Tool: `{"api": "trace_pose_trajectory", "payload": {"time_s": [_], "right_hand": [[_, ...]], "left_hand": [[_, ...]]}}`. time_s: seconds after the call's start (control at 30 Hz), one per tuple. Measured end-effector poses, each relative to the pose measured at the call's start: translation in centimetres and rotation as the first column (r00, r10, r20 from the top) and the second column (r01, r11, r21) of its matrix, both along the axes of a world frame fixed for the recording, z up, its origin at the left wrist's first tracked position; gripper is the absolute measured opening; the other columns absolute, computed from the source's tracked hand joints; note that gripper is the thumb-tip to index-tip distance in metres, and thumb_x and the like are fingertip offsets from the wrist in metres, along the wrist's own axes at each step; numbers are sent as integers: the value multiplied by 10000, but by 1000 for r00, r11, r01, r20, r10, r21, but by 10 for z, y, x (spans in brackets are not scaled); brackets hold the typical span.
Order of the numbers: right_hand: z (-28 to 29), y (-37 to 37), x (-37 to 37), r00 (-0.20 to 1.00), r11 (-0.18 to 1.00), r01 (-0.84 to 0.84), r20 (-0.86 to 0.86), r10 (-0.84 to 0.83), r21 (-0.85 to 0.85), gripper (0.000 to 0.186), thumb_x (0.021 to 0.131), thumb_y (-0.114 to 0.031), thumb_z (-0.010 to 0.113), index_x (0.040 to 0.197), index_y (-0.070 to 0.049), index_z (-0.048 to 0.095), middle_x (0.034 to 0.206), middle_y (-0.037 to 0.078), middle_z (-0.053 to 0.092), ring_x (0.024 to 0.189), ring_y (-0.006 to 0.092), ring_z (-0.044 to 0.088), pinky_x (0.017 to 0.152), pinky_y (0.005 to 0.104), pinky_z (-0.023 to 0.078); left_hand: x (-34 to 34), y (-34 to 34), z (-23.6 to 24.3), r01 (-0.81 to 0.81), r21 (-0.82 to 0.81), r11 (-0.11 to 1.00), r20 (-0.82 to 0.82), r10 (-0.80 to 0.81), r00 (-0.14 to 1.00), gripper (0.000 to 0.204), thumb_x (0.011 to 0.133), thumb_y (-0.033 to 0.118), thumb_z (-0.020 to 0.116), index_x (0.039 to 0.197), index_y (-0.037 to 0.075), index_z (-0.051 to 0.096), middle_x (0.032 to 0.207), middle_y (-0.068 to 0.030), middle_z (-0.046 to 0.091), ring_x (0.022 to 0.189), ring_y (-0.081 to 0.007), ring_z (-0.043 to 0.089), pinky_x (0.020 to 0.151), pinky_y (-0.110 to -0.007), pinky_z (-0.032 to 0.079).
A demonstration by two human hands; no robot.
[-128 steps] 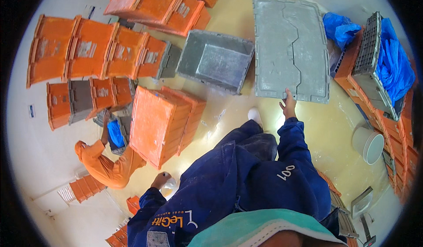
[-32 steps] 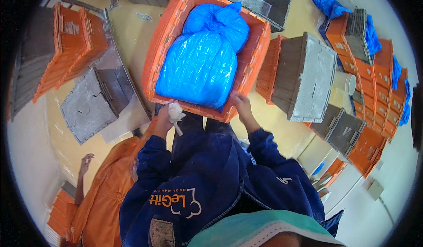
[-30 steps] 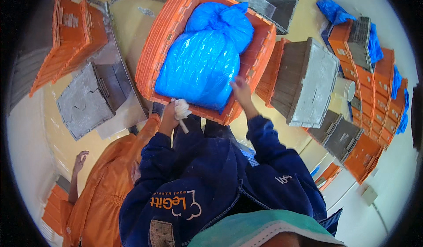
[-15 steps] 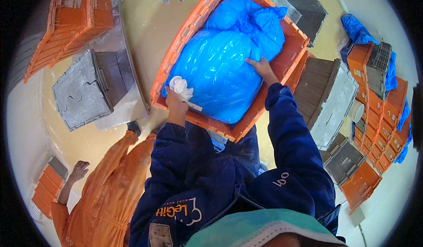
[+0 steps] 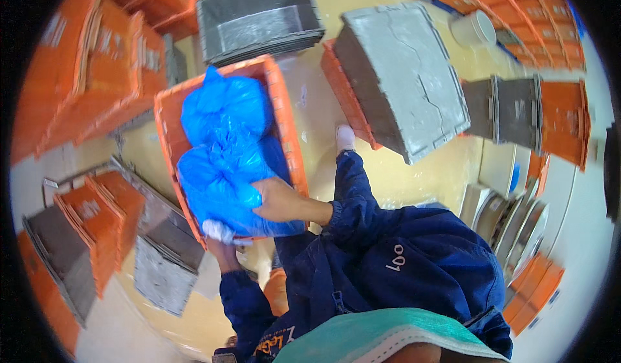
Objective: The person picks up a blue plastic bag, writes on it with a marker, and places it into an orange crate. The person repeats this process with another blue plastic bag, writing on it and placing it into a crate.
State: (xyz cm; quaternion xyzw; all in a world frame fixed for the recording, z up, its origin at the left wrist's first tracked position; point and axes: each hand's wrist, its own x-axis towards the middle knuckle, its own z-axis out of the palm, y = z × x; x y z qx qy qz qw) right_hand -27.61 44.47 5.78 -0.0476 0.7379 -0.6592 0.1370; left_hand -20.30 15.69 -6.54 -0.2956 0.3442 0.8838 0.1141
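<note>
An orange crate (image 5: 292,130) lies in front of me, left of the middle. It holds a full, shiny blue plastic bag (image 5: 217,169) in two bulging lumps; I cannot tell whether these are separate bags. My right hand (image 5: 279,200) is on the near lump, fingers curled into the blue plastic. At the crate's near left corner is my left hand (image 5: 222,250), closed around a crumpled white piece (image 5: 218,230) of thin material, with a pale flat strip beside it. Its fingertips are partly hidden.
A dark grey crate (image 5: 259,23) stands beyond the orange one. Right of it, a grey lidded crate (image 5: 414,72) rests on an orange one. Orange crate stacks (image 5: 90,72) line the left side. A white bucket (image 5: 473,29) sits at the far right. An orange-clad person's part (image 5: 277,292) shows behind my left arm.
My view has swung round to the right, and the crate with the blue bag now appears lower and further left. The right hand sits on the near lump. The left hand still has the white piece.
</note>
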Motion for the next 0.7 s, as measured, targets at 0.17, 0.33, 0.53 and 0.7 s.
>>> {"api": "trace_pose_trajectory", "payload": {"time_s": [0.17,0.33,0.53,0.7], "right_hand": [[106,124,-10,998,982,-19,-61,7,-188,125,669,-49,623,775,-6,572,744,184,604,697,300,612,623,368,455],[191,250,-25,962,984,31,-261,-76,-174,118,627,-76,610,709,-9,557,695,202,563,643,359,578,555,411,428],[241,384,0,892,950,185,-448,-54,254,122,638,-95,632,687,-24,545,621,176,525,584,366,532,501,419,405],[199,438,61,857,811,422,-470,-211,406,93,641,-42,626,676,-58,542,627,137,536,580,323,540,500,404,392]], "left_hand": [[4,40,126,196,-584,788,258,-49,965,266,961,284,430,936,52,557,749,-57,584,634,-205,582,540,-353,486],[-16,197,197,280,-721,633,210,-186,960,252,936,248,517,1036,18,545,831,-44,589,718,-134,548,628,-289,452],[-81,387,108,412,-692,593,87,-498,863,186,933,203,519,784,101,474,647,17,447,528,-97,502,463,-282,440],[-143,548,47,419,-749,514,-101,-713,694,287,929,255,510,1048,8,594,889,-98,645,777,-176,581,695,-323,455]]}}
